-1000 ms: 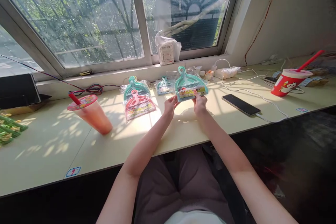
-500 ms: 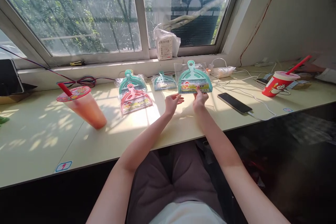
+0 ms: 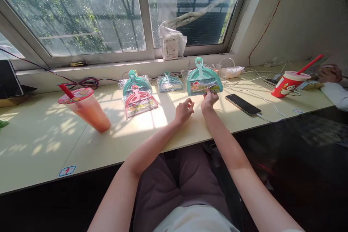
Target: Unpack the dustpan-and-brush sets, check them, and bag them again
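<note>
A teal dustpan set (image 3: 202, 76) in clear plastic is held upright by my right hand (image 3: 209, 100), whose thumb lies on the label at its lower edge. My left hand (image 3: 185, 110) is just left of it, over the table, with curled fingers; whether it pinches anything is too small to tell. A small teal dustpan set (image 3: 170, 82) lies behind my left hand. Farther left, a pink dustpan set (image 3: 140, 101) overlaps another teal dustpan set (image 3: 132, 81), both in clear wrappers.
A tilted pink drink cup (image 3: 92, 110) stands at left. On the right are a phone (image 3: 243, 104) with a white cable, a red cup (image 3: 285, 86) and another person's hand (image 3: 329, 73). A wrapped packet (image 3: 171, 46) sits on the sill.
The held teal set has moved slightly right and up with my right hand. My left hand has moved right and down, away from the wrapper, fingers more curled. The other person's hand has come into clearer view.
</note>
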The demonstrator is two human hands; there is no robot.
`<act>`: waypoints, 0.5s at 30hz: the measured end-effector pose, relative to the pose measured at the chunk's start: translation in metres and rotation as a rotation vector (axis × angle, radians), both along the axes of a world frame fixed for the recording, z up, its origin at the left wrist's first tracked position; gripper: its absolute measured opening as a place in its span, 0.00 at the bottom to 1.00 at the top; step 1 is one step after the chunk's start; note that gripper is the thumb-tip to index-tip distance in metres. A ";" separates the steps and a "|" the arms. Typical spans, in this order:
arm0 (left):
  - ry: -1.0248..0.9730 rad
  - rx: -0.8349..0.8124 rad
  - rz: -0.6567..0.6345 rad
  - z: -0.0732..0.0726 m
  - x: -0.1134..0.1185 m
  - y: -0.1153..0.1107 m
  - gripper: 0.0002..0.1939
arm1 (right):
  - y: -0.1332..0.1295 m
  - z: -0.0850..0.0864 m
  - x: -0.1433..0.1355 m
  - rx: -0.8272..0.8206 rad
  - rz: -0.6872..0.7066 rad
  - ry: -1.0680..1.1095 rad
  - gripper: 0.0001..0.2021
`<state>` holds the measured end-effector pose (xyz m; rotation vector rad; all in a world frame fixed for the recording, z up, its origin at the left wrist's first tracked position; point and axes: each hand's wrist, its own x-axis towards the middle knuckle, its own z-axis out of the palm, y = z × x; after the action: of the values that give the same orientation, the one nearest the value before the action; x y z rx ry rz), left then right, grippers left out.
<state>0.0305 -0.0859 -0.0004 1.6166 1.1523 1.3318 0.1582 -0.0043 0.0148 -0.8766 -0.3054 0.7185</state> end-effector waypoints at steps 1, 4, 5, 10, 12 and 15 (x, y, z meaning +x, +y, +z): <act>-0.005 -0.027 -0.008 0.003 -0.001 0.000 0.14 | -0.001 0.001 0.000 0.009 0.011 0.006 0.15; -0.221 -0.093 0.041 0.014 -0.014 0.009 0.18 | -0.006 0.003 -0.005 0.036 0.095 0.022 0.14; -0.332 -0.111 0.054 0.017 -0.020 0.014 0.20 | -0.008 0.003 -0.009 0.046 0.138 0.022 0.14; -0.627 -0.178 -0.087 0.021 -0.045 0.034 0.29 | -0.017 -0.003 -0.030 0.085 0.403 -0.064 0.15; -0.662 -0.145 -0.083 0.014 -0.044 0.037 0.33 | -0.019 -0.007 -0.035 0.065 0.469 -0.104 0.16; -0.657 -0.072 -0.084 0.003 -0.036 0.037 0.36 | -0.018 -0.009 -0.033 0.011 0.489 -0.131 0.18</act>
<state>-0.0055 -0.0489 0.0028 1.0315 0.7096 1.5765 0.1256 -0.0222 0.0053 -0.8474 -0.6532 1.1114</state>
